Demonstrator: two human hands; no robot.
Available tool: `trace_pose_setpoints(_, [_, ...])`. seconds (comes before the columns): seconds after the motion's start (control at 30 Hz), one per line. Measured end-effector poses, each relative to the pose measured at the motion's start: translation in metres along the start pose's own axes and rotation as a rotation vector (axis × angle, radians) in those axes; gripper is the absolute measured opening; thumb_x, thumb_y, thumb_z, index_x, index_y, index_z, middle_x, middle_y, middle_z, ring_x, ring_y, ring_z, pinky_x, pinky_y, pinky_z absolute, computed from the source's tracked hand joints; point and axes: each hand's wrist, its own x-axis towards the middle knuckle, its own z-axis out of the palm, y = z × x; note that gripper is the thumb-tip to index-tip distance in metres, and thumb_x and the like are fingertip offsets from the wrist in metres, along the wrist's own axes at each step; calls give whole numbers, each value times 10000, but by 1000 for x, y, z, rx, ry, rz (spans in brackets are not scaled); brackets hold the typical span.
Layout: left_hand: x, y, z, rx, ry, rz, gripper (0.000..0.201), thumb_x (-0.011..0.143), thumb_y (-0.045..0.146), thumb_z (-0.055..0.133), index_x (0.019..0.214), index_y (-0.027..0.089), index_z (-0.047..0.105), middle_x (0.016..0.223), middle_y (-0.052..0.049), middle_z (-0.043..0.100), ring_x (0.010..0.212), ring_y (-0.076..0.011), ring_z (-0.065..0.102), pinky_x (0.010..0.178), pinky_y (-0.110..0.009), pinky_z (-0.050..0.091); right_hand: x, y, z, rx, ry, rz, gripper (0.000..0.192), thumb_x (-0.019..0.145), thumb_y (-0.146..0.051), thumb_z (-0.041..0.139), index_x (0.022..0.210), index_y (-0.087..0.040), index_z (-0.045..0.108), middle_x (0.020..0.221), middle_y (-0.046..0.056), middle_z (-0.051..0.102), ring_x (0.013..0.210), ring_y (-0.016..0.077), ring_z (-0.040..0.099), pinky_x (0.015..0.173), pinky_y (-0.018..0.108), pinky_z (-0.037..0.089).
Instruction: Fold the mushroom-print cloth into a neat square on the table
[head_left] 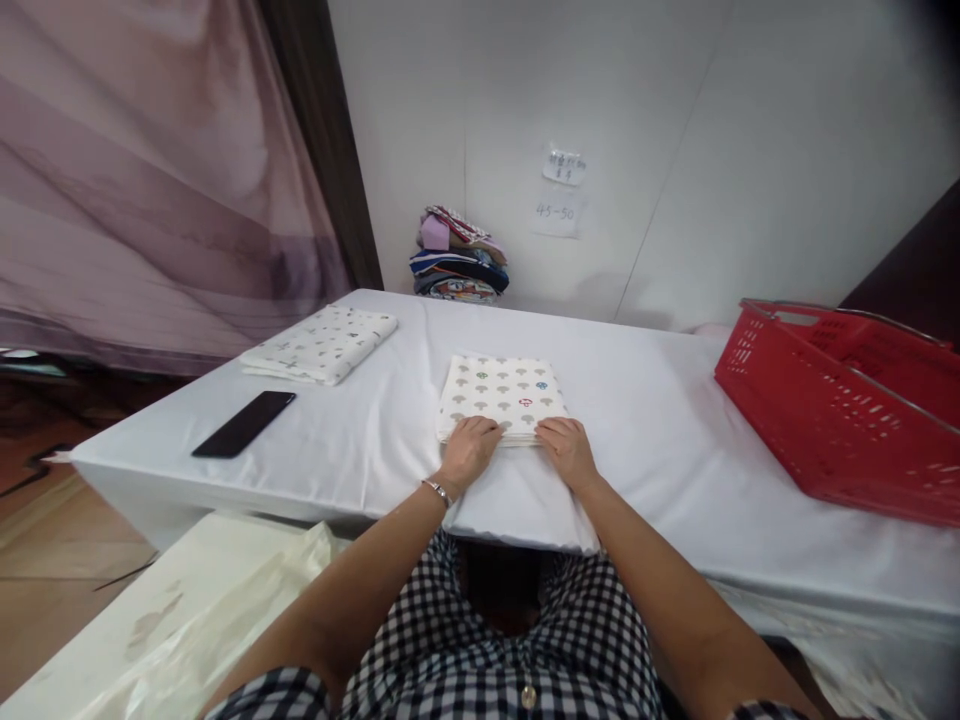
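The cloth (501, 397) was folded into a neat square, white with little tree prints, lying mid-tabletop (660, 420). Left hand (469, 447) and right hand (566, 447) pressed flat on its near edge, fingers loose, not clutching anything.

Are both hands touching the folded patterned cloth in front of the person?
Touching. The head view shows the left hand and right hand resting on the near edge of the folded patterned cloth.

Soft, even light is falling on the white table (675, 420). Shadows are staying faint. Edges are bending and the corners are going dark and blurry.
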Motion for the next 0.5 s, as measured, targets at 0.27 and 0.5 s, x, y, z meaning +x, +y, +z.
trace_pose_setpoints(0.27, [-4, -1, 0, 15, 3, -26, 237, 899, 198, 456, 1035, 246, 644, 967, -45, 656, 927, -184, 563, 806, -347, 426, -3, -1, -3, 31, -8, 6, 234, 922, -238, 459, 1039, -260, 660, 1074, 28, 659, 1021, 184, 547, 862, 370, 362])
trace_pose_setpoints(0.5, [-10, -7, -10, 7, 9, -68, 226, 902, 225, 447, 983, 229, 659, 981, -45, 662, 912, -190, 562, 791, -352, 431, -6, 3, 0, 80, 3, 61, 258, 913, -242, 443, 1037, -264, 668, 1085, 34, 658, 1040, 196, 560, 878, 400, 388])
